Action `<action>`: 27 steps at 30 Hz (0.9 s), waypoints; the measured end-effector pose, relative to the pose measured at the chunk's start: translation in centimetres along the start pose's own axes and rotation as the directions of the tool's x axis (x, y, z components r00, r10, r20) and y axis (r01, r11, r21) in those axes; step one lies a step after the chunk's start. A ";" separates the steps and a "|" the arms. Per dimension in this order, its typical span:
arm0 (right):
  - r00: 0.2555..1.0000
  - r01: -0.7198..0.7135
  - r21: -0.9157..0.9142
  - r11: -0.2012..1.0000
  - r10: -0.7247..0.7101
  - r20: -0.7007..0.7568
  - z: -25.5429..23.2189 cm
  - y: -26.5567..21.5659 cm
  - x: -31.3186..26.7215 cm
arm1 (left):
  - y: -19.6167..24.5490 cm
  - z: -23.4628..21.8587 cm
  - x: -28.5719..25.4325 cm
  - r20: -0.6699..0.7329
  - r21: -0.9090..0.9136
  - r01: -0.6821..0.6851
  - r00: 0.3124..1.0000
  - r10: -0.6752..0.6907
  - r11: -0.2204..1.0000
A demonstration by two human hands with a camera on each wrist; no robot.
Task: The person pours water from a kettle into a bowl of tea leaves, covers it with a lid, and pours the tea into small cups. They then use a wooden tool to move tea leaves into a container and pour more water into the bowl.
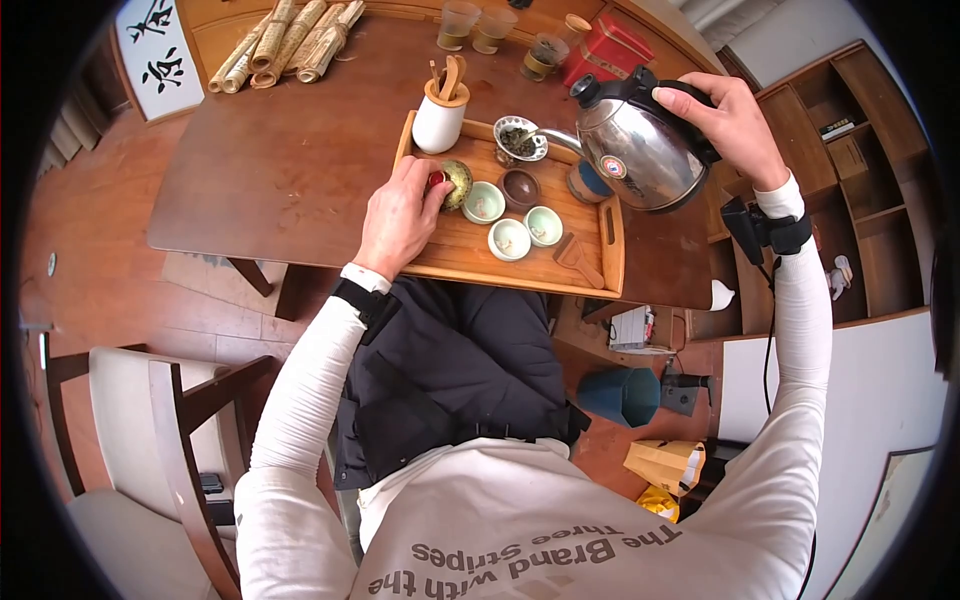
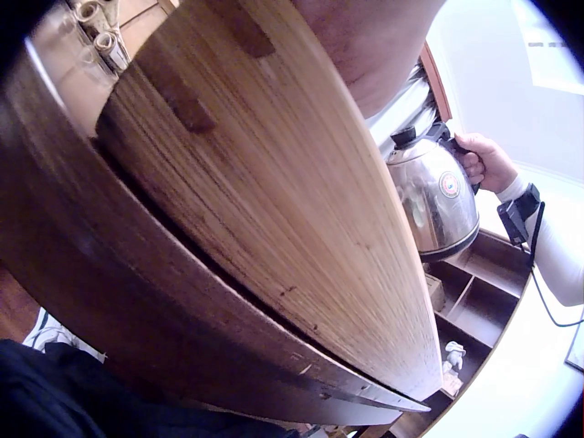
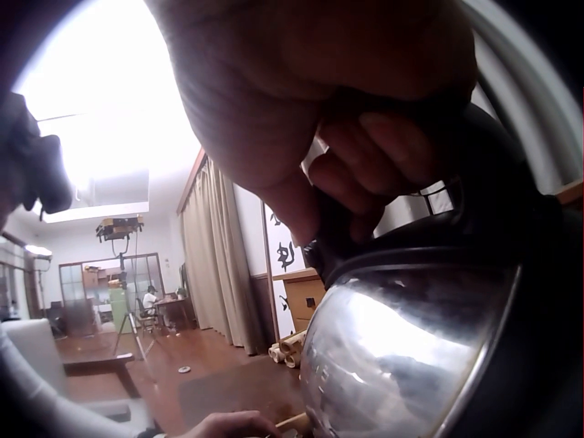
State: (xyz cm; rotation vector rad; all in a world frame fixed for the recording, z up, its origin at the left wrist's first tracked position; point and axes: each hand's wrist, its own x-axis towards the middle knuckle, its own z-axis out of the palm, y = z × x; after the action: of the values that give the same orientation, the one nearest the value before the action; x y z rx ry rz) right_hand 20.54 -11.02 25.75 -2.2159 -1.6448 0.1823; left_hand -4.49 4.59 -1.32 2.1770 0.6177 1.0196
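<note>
My right hand (image 1: 728,122) grips the black handle of a steel kettle (image 1: 640,150), held up over the tray's right side. The kettle's thin spout reaches left to a patterned white bowl (image 1: 520,139) with dark leaves. At the wooden tray's (image 1: 480,273) left side, my left hand (image 1: 398,218) has thumb and fingers on a small red piece (image 1: 436,180) at a green speckled pot (image 1: 458,186). Beside it stand pale green cups (image 1: 484,203) and a brown cup (image 1: 519,189). The left wrist view shows the tray's side (image 2: 292,201), hiding the left fingers.
On the tray are a white utensil holder (image 1: 438,122), a wooden piece (image 1: 578,262) and a blue-banded cup (image 1: 588,182). Behind the tray stand glasses (image 1: 457,25) and a red box (image 1: 608,52). Rolled bamboo bundles (image 1: 285,42) lie at the table's (image 1: 250,170) back left.
</note>
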 end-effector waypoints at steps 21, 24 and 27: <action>1.000 0.008 -0.011 1.000 -0.008 -0.009 -0.6 0.7 -0.4 | -0.1 0.1 0.0 0.016 0.019 0.011 1.000 -0.011 1.000; 1.000 0.000 0.052 0.999 0.001 -0.019 -0.5 1.1 -0.8 | -0.1 0.1 0.0 0.021 0.022 0.009 1.000 -0.010 1.000; 0.996 -0.047 0.133 0.990 0.057 -0.074 -0.6 1.5 -1.8 | 0.0 0.1 0.0 0.017 0.027 0.007 1.000 -0.007 1.000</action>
State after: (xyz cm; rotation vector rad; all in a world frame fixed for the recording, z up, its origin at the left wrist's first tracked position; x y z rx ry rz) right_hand 21.55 -13.22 25.59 -2.1406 -1.4911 0.2095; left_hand -4.42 4.57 -1.34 2.2032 0.6342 0.9941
